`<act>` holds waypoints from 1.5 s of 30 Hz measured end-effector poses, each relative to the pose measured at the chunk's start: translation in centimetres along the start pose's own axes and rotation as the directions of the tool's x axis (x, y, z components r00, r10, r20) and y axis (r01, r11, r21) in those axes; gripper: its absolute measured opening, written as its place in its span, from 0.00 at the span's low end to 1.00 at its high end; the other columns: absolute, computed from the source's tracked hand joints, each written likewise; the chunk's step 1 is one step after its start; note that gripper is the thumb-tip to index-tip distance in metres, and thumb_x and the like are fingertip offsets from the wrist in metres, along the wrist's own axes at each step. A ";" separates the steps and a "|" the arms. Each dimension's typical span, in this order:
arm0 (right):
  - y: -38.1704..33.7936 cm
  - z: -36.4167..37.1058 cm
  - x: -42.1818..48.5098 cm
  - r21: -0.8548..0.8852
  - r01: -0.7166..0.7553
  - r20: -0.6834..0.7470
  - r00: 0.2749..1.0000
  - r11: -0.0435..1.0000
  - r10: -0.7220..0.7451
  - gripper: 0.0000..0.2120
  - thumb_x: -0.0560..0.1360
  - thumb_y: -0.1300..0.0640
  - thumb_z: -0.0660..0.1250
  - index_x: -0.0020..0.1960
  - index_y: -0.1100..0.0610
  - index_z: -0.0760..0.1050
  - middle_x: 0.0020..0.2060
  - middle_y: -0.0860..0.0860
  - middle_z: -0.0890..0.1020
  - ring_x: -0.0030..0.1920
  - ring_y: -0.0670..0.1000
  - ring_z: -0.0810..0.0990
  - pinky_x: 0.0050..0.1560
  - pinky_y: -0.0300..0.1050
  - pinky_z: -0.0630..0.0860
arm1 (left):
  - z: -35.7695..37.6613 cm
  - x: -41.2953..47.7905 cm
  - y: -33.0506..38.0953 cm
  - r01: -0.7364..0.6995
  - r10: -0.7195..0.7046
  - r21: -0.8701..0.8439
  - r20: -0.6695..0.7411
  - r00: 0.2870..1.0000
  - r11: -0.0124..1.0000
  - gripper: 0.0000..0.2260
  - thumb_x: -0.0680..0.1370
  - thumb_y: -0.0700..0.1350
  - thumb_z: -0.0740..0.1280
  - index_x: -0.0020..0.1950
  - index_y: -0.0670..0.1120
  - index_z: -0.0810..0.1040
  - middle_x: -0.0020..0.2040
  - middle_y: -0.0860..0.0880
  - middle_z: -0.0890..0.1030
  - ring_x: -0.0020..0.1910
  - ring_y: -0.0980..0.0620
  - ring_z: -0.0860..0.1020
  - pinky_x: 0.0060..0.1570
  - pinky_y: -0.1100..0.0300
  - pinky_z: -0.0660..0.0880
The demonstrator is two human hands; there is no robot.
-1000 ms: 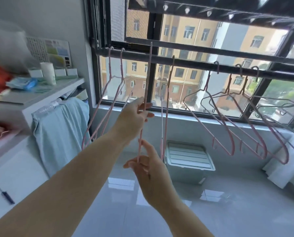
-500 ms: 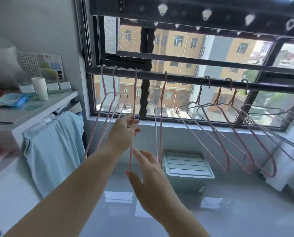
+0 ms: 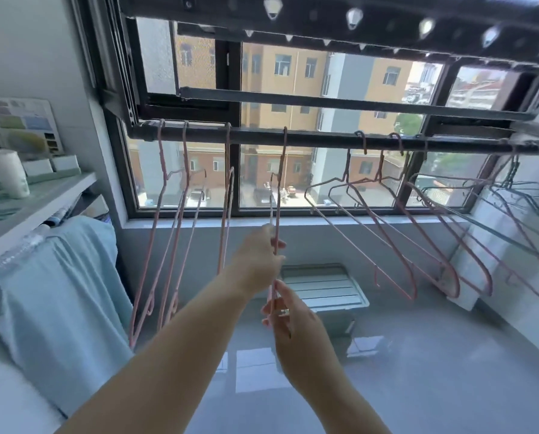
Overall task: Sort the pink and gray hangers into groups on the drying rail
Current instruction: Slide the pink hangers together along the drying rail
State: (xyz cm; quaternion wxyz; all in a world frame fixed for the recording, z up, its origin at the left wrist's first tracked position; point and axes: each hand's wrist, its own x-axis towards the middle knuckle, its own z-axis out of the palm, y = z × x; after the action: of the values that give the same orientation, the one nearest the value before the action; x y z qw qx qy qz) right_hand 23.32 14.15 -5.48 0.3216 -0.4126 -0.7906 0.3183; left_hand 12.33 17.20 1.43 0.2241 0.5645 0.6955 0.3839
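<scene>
Gleaming gray floor (image 3: 434,386) under drying rail (image 3: 318,139)

Left arm stretches from lower left to frame centre; left hand (image 3: 255,261) raised, fingers curled round a pink hanger (image 3: 279,198). Right hand (image 3: 293,321) just below, pinching the same hanger; forearm exits bottom right.

Left hand (image 3: 257,261) grips pink hanger (image 3: 280,183) mid-wire. Right hand (image 3: 293,317) pinches its lower end. Hanger hooked on rail (image 3: 324,140). Other pink hangers (image 3: 384,233) either side. Gray hangers (image 3: 512,170) far right.
</scene>
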 end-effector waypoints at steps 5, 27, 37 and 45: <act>-0.3 0.8 -0.2 0.017 0.073 -0.053 0.996 0.997 -0.072 0.22 0.77 0.62 0.53 0.69 0.47 0.63 0.41 0.40 0.75 0.42 0.40 0.78 0.46 0.31 0.74 | 0.0 0.0 -1.0 -0.057 0.052 -0.124 -0.048 0.997 0.991 0.24 0.73 0.37 0.67 0.68 0.45 0.65 0.51 0.51 0.77 0.42 0.58 0.75 0.32 0.70 0.72; 8.8 -15.4 0.4 0.161 0.146 -0.089 0.987 0.976 -0.133 0.07 0.79 0.58 0.56 0.52 0.48 0.69 0.44 0.42 0.77 0.46 0.34 0.76 0.45 0.29 0.70 | 14.0 0.0 9.9 -0.218 0.212 -0.130 -0.060 0.976 0.967 0.20 0.79 0.47 0.59 0.71 0.48 0.62 0.69 0.47 0.69 0.69 0.49 0.66 0.69 0.54 0.62; 5.3 -14.2 6.5 0.556 0.231 -0.125 0.973 0.799 -0.195 0.07 0.79 0.64 0.54 0.47 0.55 0.67 0.36 0.47 0.74 0.37 0.43 0.73 0.40 0.30 0.70 | 12.0 -0.4 8.3 -0.180 0.071 -0.361 -0.295 0.953 0.915 0.19 0.78 0.52 0.58 0.68 0.52 0.66 0.64 0.51 0.74 0.60 0.59 0.72 0.59 0.69 0.65; 8.9 -10.4 6.9 0.640 -0.022 -0.036 0.998 0.768 0.058 0.12 0.80 0.62 0.51 0.42 0.52 0.69 0.31 0.49 0.74 0.35 0.50 0.73 0.42 0.48 0.70 | 11.3 -2.4 1.8 0.111 -0.192 -0.282 -0.279 0.941 0.953 0.28 0.78 0.49 0.60 0.74 0.49 0.52 0.74 0.47 0.60 0.68 0.52 0.63 0.59 0.60 0.60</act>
State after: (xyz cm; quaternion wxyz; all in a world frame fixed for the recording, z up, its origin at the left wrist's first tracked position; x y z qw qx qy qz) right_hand 32.21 26.67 -4.51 0.4569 -0.3041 -0.6175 0.5634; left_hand 22.51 18.16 -4.31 0.2164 0.4088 0.7063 0.5359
